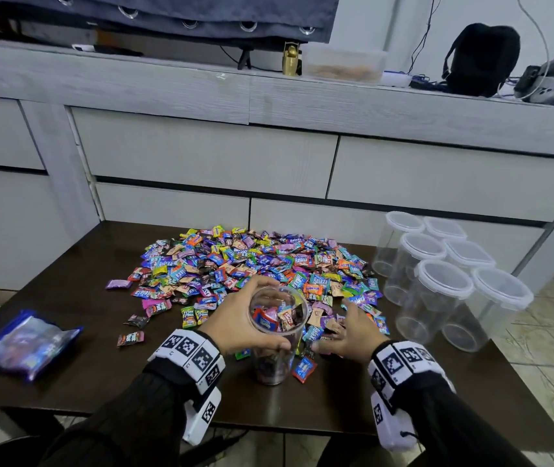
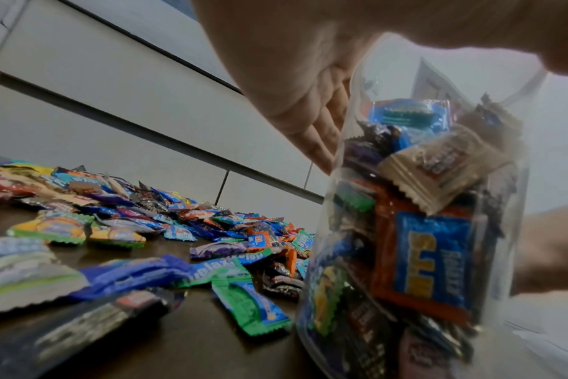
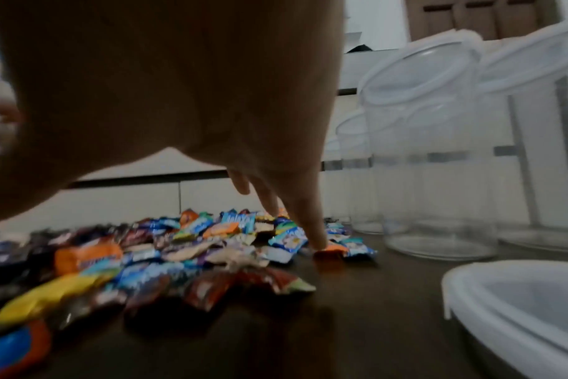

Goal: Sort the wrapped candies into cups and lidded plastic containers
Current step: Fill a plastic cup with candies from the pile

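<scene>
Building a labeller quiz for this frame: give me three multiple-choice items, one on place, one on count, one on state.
1. Where do the lidded containers stand?
A. right of the candy pile
B. left of it
C. on the floor

2. How many lidded containers?
A. three
B. six
C. nine

3. What is the left hand doing?
A. resting flat
B. gripping the clear cup
C. lifting a lid

Key: 1 A, they cluster at the table's right edge; 2 B, two rows of three; 3 B, fingers wrap the cup's rim, candies inside.

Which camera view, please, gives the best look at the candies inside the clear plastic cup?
The left wrist view: the clear plastic cup fills it, wrappers legible through the wall. The head view shows only its top layer from above; the right wrist view shows none of it.
</scene>
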A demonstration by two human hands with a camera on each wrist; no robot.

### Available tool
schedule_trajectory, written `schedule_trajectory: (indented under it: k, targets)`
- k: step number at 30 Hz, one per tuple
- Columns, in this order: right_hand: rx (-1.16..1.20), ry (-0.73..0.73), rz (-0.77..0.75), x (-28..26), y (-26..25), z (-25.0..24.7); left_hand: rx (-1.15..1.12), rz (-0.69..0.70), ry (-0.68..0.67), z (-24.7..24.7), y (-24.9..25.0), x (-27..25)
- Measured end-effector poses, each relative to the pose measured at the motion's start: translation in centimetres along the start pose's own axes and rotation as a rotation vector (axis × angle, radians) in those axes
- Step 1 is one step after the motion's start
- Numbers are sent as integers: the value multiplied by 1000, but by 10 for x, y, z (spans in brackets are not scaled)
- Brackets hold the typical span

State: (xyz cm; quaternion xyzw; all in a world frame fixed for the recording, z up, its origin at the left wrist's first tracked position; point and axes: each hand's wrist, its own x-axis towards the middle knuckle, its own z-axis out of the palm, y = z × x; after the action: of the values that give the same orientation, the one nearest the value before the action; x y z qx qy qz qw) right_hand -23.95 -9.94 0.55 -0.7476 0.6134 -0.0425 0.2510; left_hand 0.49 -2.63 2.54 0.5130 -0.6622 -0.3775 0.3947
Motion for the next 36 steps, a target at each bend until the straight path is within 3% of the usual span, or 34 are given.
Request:
schedule_trajectory:
  k: [3,7,18,23,27,30,33,36]
  targets:
    - [-249,-128,106,8,1,32,-2,3,1,0,-2,1]
    - [-248,-148,149,21,-4,56,-20,18,15,2,-6,2]
    - [-249,-39,-56,56,-14,58,-31,29,22,-9,-15,10]
    - [-413,-70,-84,66,-23,62,-33,44,-4,-7,-14,10]
    - [-540,13,-162,63,-32,57,-37,64,-17,1,-13,11]
    - [-423,-41,-206,60,-37,53,-36,68,-22,2,-13,12]
    - [-107,-130,-196,63,-43,54,-43,66,-33,2,-11,12]
    - [-119,-243,-252,67,-50,49,-58,68,-39,3,-10,12]
